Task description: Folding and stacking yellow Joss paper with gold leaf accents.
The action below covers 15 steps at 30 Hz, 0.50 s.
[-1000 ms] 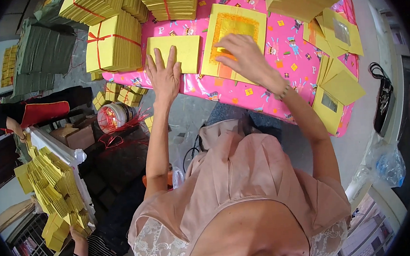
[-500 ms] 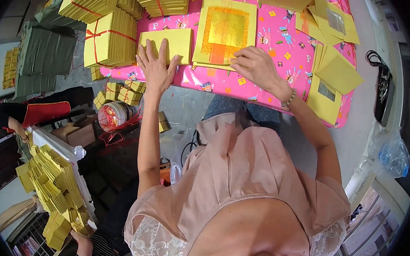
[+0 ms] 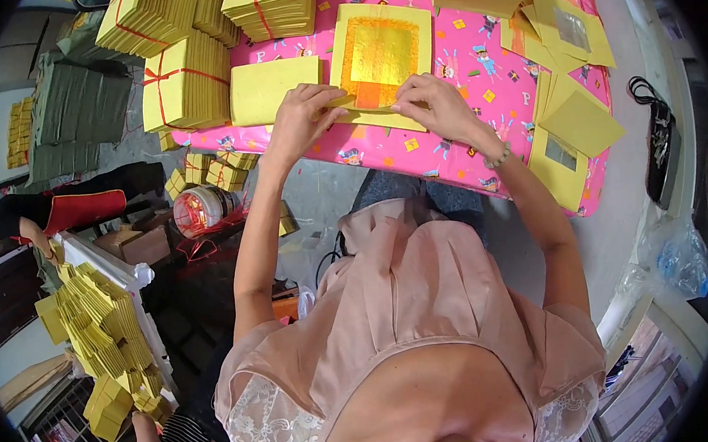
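A yellow paper sheet [image 3: 425, 31] with a gold square and orange border lies in front of me on a small stack of like sheets. My left hand [image 3: 306, 119] pinches its near left edge between thumb and fingers. At the near right edge, my right hand [image 3: 436, 107] is closed in a similar pinch. Between the hands, the sheet's near edge is lifted a little, and the sheet beneath [image 3: 380, 119] shows under it. Left of it, a plain yellow folded paper [image 3: 271, 91] lies flat, close to my left hand.
Yellow paper bundles [image 3: 184, 85] tied with red string stand at the table's left. Loose yellow papers [image 3: 581, 127] lie on the right of the pink patterned tablecloth [image 3: 468, 143]. Far left, people's hands handle yellow papers on another table [image 3: 98, 321]. A tub [image 3: 197, 211] stands on the floor.
My left hand has left the folded yellow paper and moved right to the near left edge of the gold-patterned sheet. That edge now sits raised between both hands.
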Motion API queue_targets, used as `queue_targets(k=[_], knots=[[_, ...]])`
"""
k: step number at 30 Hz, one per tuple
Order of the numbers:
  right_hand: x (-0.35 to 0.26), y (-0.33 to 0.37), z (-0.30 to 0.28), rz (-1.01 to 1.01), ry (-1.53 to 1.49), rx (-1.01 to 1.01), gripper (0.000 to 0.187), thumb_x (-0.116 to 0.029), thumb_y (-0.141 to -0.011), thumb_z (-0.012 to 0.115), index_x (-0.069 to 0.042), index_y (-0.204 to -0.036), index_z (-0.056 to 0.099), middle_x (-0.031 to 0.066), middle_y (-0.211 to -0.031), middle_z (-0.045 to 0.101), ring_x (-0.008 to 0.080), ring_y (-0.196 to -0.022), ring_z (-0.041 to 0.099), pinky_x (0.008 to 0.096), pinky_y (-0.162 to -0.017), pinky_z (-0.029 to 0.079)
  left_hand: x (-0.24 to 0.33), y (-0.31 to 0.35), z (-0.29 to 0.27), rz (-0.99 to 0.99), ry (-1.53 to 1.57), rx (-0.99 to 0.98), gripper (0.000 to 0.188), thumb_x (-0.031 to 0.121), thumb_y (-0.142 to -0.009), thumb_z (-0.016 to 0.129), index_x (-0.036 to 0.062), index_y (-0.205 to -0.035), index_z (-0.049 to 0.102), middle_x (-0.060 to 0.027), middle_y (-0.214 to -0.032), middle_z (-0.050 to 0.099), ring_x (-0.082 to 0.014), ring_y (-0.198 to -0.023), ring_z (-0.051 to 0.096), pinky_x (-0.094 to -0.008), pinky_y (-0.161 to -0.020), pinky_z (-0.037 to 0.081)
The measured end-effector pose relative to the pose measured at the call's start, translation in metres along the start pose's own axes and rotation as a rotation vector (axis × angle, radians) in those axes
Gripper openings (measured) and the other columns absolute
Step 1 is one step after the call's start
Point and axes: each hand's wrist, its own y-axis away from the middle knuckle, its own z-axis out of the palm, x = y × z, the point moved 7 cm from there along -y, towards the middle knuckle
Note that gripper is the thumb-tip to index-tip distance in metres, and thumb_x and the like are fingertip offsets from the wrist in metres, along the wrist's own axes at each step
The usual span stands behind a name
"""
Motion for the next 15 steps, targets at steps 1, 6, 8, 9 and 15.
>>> queue_targets(k=[1,6,8,9,15], knots=[[0.0024,-0.0002,0.0002,0.003,-0.024,0.001,0.02,-0.022,-0.091,0.066,-0.003,-0.091,0.073,0.0078,-0.093,0.065,0.023,-0.088,0.062,0.0357,-0.076,0.049,0.0001,-0.0007,0.0025,-0.004,0.006,-0.028,0.028,0.02,-0.084,0.073,0.0088,-0.109,0.071,-0.0088,-0.107,0.069,-0.0286,-0.098,0.061,-0.0399,-0.087,0.049],[0.0053,-0.0019,0.0011,-0.001,-0.009,-0.011,0.021,-0.023,-0.091,0.066,-0.003,-0.091,0.073,0.0079,-0.093,0.065,0.023,-0.088,0.062,0.0357,-0.076,0.049,-0.0008,-0.0001,0.0059,0.01,0.022,-0.032,0.02,0.019,-0.086,0.071,0.0072,-0.102,0.073,-0.0086,-0.101,0.071,-0.0287,-0.091,0.063,-0.0395,-0.083,0.05],[0.0056,-0.0024,0.0007,-0.003,-0.007,-0.009,0.021,-0.023,-0.091,0.066,-0.003,-0.092,0.073,0.0079,-0.093,0.065,0.023,-0.088,0.062,0.0356,-0.076,0.049,-0.0018,-0.0005,0.0052,-0.005,0.045,-0.022,0.019,0.018,-0.086,0.071,0.0069,-0.102,0.073,-0.009,-0.101,0.071,-0.029,-0.091,0.064,-0.0388,-0.083,0.051],[0.0055,-0.0025,0.0011,-0.008,-0.001,-0.009,0.021,-0.023,-0.091,0.066,-0.003,-0.092,0.073,0.0078,-0.093,0.065,0.023,-0.088,0.062,0.0355,-0.075,0.049,-0.0024,0.0,0.0053,-0.006,0.046,-0.023,0.019,0.018,-0.086,0.071,0.0069,-0.102,0.073,-0.009,-0.101,0.071,-0.029,-0.091,0.064,-0.0388,-0.083,0.051],[0.0035,-0.0033,-0.0015,-0.012,0.0,0.016,0.021,-0.023,-0.092,0.065,-0.002,-0.091,0.072,0.0077,-0.091,0.065,0.0237,-0.084,0.062,0.0357,-0.074,0.049,0.0049,-0.004,0.0008,0.045,0.061,0.001,0.021,0.024,-0.085,0.071,0.0081,-0.098,0.074,-0.0095,-0.093,0.071,-0.0285,-0.085,0.063,-0.0394,-0.079,0.049]])
